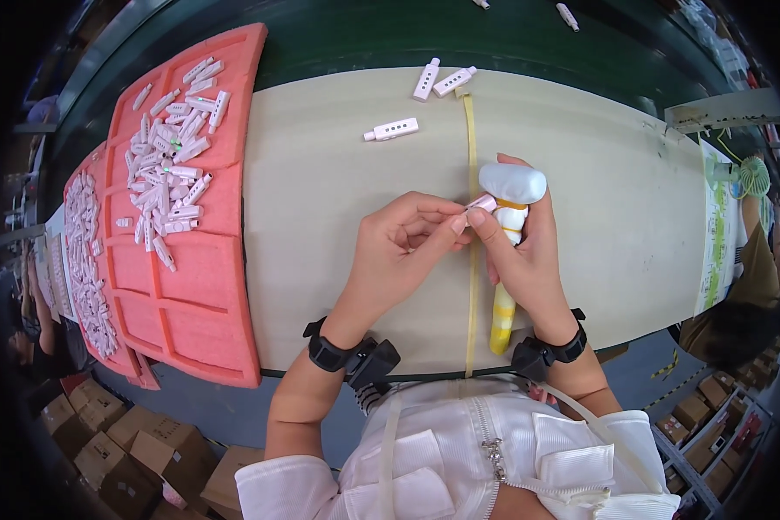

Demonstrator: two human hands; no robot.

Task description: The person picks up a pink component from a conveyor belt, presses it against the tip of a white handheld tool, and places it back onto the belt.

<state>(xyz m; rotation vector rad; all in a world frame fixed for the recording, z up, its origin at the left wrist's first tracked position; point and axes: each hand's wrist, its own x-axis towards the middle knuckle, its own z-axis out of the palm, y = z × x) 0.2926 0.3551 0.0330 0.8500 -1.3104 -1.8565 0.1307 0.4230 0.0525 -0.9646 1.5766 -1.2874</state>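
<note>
In front of my chest, both hands meet over the table. My right hand (533,260) is closed round a mallet (513,184) with a white, rounded head and a yellow handle pointing toward me. Between its thumb and fingers it also grips a small pink stick-shaped device (483,203). My left hand (403,241) pinches the near-left end of that device, its thumb and forefinger pressed together. Fingers cover most of the device. Farther off lie two similar devices (425,80) side by side and another single device (392,129).
At left, a pink foam tray (204,334) bears a heap of devices; a second pink tray (140,368) beyond holds many more. A yellow strip (471,321) crosses the beige table (321,286). A dark green belt (355,43) runs behind. People sit at both sides; cartons (160,442) stand lower left.
</note>
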